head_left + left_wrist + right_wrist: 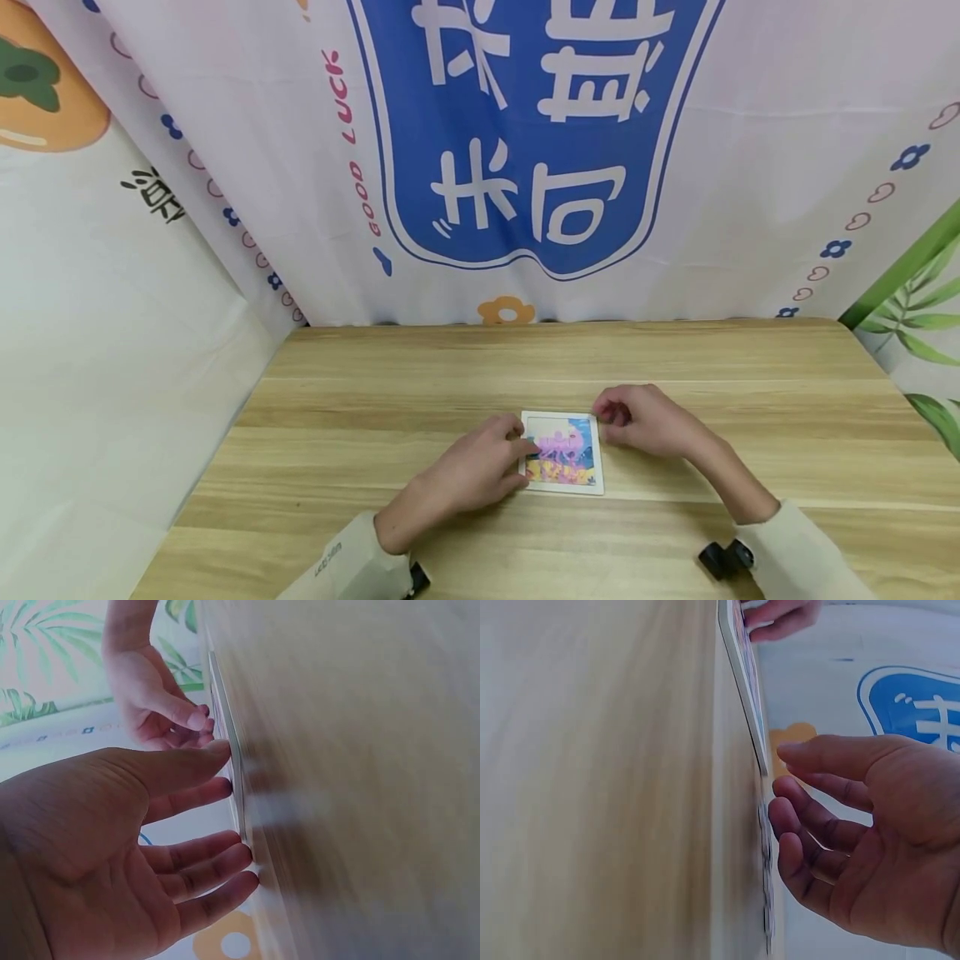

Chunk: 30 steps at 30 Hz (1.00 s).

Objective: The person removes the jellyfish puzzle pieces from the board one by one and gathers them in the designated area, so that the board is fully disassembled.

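A small square picture puzzle [558, 467] in a white frame lies flat on the table, showing a pink sea creature above yellow and pink shapes. Its upper left part is bare and cream coloured. My left hand [483, 462] rests at the left side of the frame, fairly straight fingers touching it and one fingertip over the picture. Near the upper right corner is my right hand [645, 421], fingers loosely curved, with nothing visible between them. Thin, flat puzzle pieces [768, 885] lie on the table beside those fingers in the right wrist view; the hand hides them in the head view.
The wood-grain table [360, 400] extends around the puzzle. A printed cloth [315, 192] with a blue emblem hangs along its far edge, and pale cloth covers the left side. Dark wrist devices [726, 560] sit at the cuffs of both light sleeves.
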Each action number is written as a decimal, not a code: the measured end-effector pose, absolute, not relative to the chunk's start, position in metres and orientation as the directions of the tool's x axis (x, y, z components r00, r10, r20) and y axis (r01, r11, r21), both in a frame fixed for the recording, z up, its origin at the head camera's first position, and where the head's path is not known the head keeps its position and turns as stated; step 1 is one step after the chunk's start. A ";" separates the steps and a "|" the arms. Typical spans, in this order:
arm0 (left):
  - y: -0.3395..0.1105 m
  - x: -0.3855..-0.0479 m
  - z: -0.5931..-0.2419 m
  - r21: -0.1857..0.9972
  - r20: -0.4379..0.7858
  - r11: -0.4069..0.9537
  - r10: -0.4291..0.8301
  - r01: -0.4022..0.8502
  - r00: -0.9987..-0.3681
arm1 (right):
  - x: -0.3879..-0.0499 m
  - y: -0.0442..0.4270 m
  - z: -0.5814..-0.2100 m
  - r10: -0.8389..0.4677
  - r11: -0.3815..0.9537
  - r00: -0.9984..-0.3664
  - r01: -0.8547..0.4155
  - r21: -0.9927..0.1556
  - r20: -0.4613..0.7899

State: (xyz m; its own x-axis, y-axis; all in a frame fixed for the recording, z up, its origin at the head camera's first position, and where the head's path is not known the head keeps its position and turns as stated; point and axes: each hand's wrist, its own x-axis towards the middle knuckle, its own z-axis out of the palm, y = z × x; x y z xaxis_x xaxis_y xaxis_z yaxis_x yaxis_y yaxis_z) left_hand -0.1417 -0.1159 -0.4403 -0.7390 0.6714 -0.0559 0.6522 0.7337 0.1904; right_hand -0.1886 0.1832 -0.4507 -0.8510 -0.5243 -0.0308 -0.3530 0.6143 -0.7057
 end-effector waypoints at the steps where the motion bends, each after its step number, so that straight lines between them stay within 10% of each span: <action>1: -0.115 -0.141 -0.440 0.185 -0.053 0.736 0.670 0.652 -0.741 | -0.188 0.180 -0.450 -0.531 0.610 -0.847 -0.357 -0.708 -0.030; 30: -0.108 -0.135 -0.438 0.159 -0.084 0.756 0.651 0.634 -0.755 | -0.186 0.154 -0.444 -0.510 0.667 -0.857 -0.339 -0.664 -0.074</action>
State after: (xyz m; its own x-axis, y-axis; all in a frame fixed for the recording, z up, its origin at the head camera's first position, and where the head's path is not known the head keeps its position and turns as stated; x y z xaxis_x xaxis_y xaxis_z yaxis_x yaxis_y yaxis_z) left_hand -0.1352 -0.1084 -0.4382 -0.7546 0.6507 -0.0844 0.6344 0.7564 0.1592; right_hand -0.1857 0.1545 -0.4440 -0.8569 -0.5100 -0.0744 -0.3391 0.6666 -0.6639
